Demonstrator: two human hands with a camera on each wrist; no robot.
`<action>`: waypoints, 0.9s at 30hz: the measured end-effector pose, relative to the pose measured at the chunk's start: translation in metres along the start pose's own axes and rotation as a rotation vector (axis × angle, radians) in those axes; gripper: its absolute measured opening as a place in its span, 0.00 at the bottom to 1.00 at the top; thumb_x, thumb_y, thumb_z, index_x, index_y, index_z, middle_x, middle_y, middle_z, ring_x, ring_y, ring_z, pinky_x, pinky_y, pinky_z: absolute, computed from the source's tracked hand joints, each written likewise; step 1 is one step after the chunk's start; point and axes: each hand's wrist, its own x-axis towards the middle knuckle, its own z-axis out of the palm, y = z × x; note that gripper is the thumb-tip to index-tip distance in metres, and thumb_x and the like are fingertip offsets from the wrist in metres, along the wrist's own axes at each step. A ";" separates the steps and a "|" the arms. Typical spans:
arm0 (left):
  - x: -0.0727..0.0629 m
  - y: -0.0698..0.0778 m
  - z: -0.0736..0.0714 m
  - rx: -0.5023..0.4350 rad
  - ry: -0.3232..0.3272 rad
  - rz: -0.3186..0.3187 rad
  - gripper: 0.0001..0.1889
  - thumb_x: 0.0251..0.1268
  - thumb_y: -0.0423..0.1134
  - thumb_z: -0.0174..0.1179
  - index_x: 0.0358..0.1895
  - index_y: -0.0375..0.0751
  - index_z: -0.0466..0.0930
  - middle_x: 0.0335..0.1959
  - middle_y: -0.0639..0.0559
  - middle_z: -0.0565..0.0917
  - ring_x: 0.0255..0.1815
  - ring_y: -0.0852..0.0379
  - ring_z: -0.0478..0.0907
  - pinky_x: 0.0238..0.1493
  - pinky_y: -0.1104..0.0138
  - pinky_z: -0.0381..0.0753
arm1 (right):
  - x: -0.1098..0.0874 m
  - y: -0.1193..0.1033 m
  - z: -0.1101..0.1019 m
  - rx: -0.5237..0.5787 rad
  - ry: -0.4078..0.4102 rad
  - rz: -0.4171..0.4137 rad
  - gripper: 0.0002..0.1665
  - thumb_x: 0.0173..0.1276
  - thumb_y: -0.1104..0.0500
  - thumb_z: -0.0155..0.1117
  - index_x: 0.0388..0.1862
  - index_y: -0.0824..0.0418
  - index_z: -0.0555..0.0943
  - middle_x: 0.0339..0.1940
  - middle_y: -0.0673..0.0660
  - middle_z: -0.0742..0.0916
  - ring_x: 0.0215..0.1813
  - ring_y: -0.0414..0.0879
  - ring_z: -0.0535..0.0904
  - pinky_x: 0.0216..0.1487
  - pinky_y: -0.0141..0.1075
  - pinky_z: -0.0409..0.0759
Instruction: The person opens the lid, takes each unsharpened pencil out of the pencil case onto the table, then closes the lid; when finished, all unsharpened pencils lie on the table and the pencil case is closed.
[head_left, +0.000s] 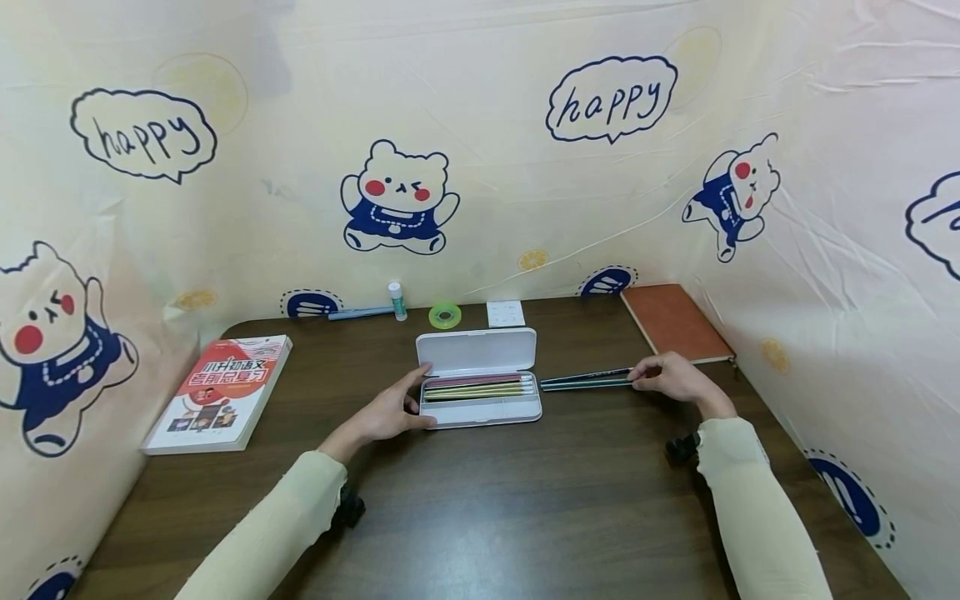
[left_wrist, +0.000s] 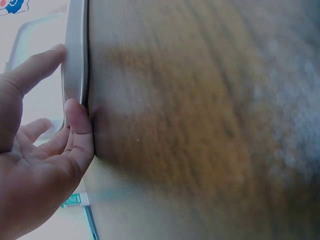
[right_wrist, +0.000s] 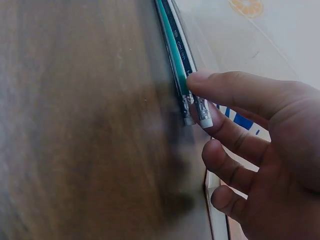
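Observation:
A white pencil case lies with its lid raised on the brown table. Several pencils are lined up inside it. My left hand grips the left end of the case, thumb at the front and fingers toward the back; the left wrist view shows the thumb and fingertips against the case wall. To the right of the case, my right hand pinches two pencils, one green and one dark, by their eraser ends. Their other ends point left, close to the case's right side.
A red and white book lies at the left. Along the back edge are a blue pen, a glue stick, a green tape roll and a white square pad. A brown notebook lies behind my right hand.

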 end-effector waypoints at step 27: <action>0.000 0.000 -0.002 0.005 -0.007 -0.006 0.51 0.60 0.46 0.72 0.81 0.54 0.47 0.69 0.40 0.69 0.42 0.56 0.75 0.43 0.65 0.73 | 0.009 -0.030 0.004 0.023 -0.012 0.000 0.11 0.69 0.54 0.68 0.48 0.54 0.87 0.45 0.53 0.89 0.47 0.48 0.81 0.52 0.46 0.78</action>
